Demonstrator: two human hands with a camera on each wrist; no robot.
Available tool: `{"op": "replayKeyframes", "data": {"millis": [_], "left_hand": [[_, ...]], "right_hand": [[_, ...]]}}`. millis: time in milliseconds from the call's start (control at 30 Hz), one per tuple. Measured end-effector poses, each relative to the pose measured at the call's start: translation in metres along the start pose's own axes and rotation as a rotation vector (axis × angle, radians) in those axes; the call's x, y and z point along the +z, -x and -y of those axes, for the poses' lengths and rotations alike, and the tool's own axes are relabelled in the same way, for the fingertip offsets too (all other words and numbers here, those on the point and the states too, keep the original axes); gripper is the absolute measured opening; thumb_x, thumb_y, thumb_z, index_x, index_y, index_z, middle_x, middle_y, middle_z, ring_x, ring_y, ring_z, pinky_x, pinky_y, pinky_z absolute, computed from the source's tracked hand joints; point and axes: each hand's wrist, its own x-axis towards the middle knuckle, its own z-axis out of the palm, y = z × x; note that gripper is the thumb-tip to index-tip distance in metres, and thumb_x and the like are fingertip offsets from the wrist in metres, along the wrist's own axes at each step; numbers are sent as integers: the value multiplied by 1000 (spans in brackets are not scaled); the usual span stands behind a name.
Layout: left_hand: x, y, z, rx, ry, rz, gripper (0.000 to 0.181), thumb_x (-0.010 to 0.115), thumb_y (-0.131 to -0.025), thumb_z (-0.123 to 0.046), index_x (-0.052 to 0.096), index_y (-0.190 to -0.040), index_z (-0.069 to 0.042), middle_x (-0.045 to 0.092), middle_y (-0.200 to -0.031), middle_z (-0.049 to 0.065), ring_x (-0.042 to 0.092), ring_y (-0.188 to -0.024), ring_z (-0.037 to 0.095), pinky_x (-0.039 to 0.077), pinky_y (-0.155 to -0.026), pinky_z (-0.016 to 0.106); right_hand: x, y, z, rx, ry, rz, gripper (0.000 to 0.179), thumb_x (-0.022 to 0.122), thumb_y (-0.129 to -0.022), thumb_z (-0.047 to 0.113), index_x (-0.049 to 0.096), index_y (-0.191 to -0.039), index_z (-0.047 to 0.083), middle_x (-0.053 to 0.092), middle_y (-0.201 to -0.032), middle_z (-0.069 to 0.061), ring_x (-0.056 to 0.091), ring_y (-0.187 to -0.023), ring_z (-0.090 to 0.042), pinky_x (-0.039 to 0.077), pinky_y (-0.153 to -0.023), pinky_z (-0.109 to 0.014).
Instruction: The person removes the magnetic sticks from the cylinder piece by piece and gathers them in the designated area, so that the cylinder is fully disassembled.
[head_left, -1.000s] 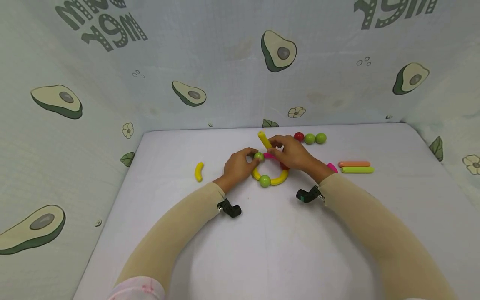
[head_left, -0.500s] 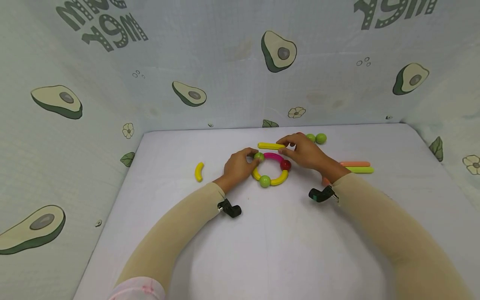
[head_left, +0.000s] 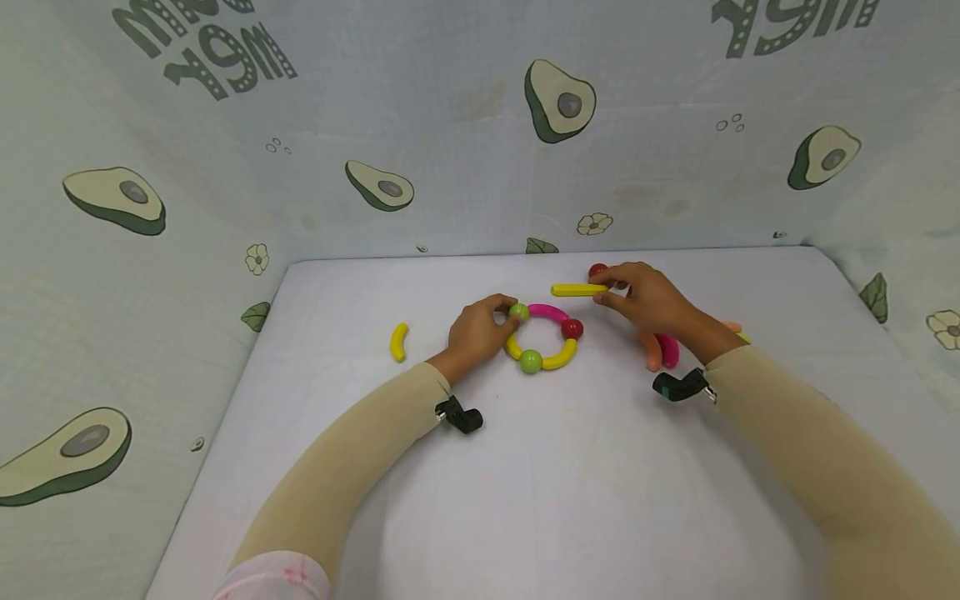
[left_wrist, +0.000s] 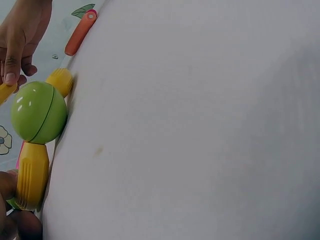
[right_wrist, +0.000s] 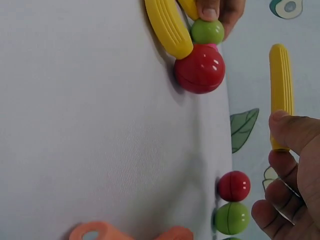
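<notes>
A ring of toy pieces lies on the table in the head view: a pink curved piece (head_left: 548, 312), a red ball (head_left: 572, 329), yellow curved pieces (head_left: 558, 356) and a near green ball (head_left: 531, 362). My left hand (head_left: 478, 327) grips the green ball (head_left: 518, 312) at the ring's upper left between thumb and fingers. Beyond the ring, to its right, my right hand (head_left: 651, 296) pinches one end of a straight yellow rod (head_left: 574, 290). In the right wrist view, the ribbed yellow rod (right_wrist: 280, 80) sticks out past the thumb, raised off the table.
A loose yellow curved piece (head_left: 398, 342) lies left of the ring. On the right are an orange curved piece (head_left: 650, 351) and a pink one (head_left: 667, 352). Behind the right hand sits a red ball (right_wrist: 234, 186) beside a green ball (right_wrist: 231, 218). The right forearm partly covers straight rods.
The yellow rod, upright over the ring a second ago, is tipped level and has moved right with my right hand. My left hand stays at the green ball.
</notes>
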Motion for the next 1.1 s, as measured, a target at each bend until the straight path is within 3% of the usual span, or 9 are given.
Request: {"op": "replayKeyframes", "data": {"millis": [600, 900, 1100], "left_hand": [[-1, 2, -1, 8, -9, 0, 37, 71, -98, -39, 68, -132, -23, 69, -126, -9, 62, -96, 10, 47, -71, 28], [-2, 1, 0, 20, -9, -3, 37, 71, -98, -39, 69, -132, -23, 70, -126, -10, 62, -98, 9, 47, -71, 27], [-2, 2, -1, 13, -19, 1, 37, 70, -98, -39, 68, -132, -23, 69, -126, -9, 62, -95, 10, 46, -69, 27]], "right_hand": [[-23, 17, -37, 84, 48, -25, 39, 71, -99, 21, 65, -135, 7, 59, -121, -18, 48, -108, -36, 51, -78, -45], [-31, 27, -48, 136, 10, -22, 41, 70, -100, 20, 62, -137, 5, 53, -117, -20, 46, -106, -38, 58, -62, -37], [-35, 33, -60, 126, 38, -33, 42, 69, -100, 23, 62, -137, 5, 56, -116, -19, 47, -106, -37, 53, -71, -38]]}}
